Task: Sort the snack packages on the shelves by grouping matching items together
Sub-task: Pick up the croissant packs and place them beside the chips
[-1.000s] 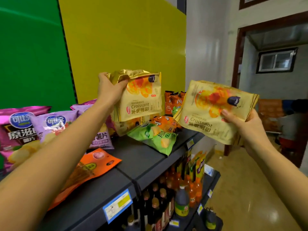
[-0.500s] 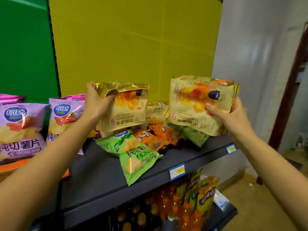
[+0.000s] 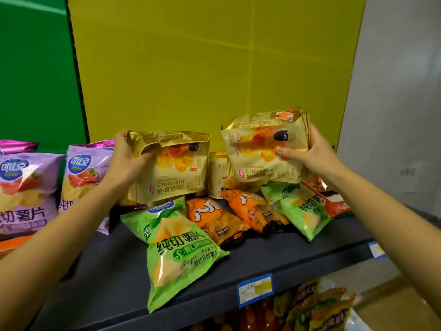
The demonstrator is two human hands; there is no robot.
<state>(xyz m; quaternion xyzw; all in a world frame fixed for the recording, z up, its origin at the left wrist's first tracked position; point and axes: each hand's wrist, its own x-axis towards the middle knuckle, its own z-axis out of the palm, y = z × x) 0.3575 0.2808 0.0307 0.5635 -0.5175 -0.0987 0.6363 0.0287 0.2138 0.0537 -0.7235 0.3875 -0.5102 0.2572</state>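
Note:
My left hand (image 3: 125, 161) grips the top left corner of a gold croissant bag (image 3: 176, 173) that stands upright at the back of the dark shelf (image 3: 274, 254). Held by my right hand (image 3: 310, 156), a second gold croissant bag (image 3: 260, 149) hangs just above the pile to the right. A third croissant bag (image 3: 219, 175) stands between them, partly hidden. Below lie two green chip bags (image 3: 176, 249) (image 3: 300, 211) and two orange snack bags (image 3: 212, 218) (image 3: 253, 209).
Purple chip bags (image 3: 26, 187) (image 3: 83, 173) stand at the left. A red and white packet (image 3: 334, 204) lies at the right behind the green bag. Yellow and green panels back the shelf. Price tags (image 3: 254, 289) line its front edge; more packets (image 3: 322, 306) sit on the shelf below.
Both hands have brought their croissant bags down and in toward the back of the shelf. The view has turned left, away from the doorway.

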